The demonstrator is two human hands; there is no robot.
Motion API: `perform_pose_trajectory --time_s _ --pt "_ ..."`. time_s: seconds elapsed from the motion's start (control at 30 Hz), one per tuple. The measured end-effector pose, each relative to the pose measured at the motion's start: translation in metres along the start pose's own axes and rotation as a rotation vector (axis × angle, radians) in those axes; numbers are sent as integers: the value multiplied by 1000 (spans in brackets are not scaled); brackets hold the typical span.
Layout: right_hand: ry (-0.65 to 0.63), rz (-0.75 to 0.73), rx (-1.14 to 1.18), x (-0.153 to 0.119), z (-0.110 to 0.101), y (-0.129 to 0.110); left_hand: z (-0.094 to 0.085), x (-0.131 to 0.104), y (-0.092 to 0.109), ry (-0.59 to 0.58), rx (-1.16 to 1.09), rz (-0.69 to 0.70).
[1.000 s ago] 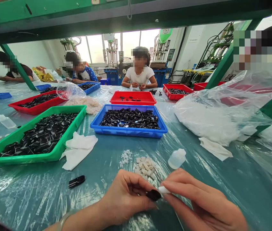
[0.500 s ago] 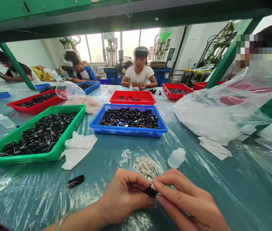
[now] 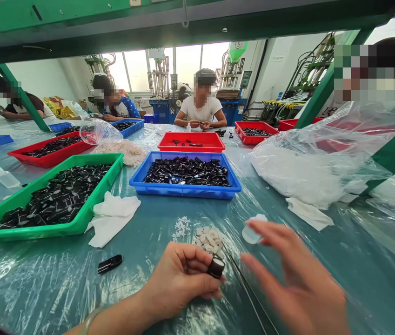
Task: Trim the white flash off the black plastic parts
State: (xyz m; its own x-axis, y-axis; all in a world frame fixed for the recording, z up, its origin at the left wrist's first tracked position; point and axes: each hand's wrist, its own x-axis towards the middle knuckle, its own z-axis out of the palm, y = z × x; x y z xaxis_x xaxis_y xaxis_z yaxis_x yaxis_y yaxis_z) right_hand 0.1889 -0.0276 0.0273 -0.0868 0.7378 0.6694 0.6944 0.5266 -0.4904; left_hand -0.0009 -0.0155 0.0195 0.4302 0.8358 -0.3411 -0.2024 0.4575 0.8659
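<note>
Left hand (image 3: 179,281) pinches a black piece (image 3: 213,269) left of the tweezers (image 3: 239,273) — white insert (image 3: 218,261) seemingly fitted; empty right hand (image 3: 297,281) likely needs a fresh grip.

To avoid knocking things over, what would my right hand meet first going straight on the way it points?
Most likely the translucent plastic bottle, just beyond your right hand, which partly covers it in view, so the gap is unclear.

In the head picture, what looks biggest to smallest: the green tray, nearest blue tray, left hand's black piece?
Biggest: green tray
Next: nearest blue tray
Smallest: black piece in left hand
The green tray reaches nearer the camera, so real sizes are unsure.
</note>
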Motion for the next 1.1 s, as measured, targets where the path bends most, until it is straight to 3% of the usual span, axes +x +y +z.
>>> perform_pose_trajectory --time_s 0.03,0.1,0.2,0.3,0.53,0.7,0.8,1.1 --pt "95 107 -54 4 -1 8 -1 1 0 14 5 6" --pt "128 304 -93 13 -2 28 -2 1 1 25 17 27" --pt "-141 599 15 20 3 57 -3 2 3 29 20 46" --pt "-295 626 126 20 11 71 -4 1 4 28 15 39" --pt "-318 438 123 17 10 40 -4 1 0 -58 -8 16" --pt "-237 -135 -62 11 3 17 -3 3 -4 -123 -11 -13" --pt "-163 -356 -120 9 4 14 -2 4 -6 -141 -14 -26" --pt "-147 -367 -281 -3 3 12 -4 2 -10 -195 -19 -78"
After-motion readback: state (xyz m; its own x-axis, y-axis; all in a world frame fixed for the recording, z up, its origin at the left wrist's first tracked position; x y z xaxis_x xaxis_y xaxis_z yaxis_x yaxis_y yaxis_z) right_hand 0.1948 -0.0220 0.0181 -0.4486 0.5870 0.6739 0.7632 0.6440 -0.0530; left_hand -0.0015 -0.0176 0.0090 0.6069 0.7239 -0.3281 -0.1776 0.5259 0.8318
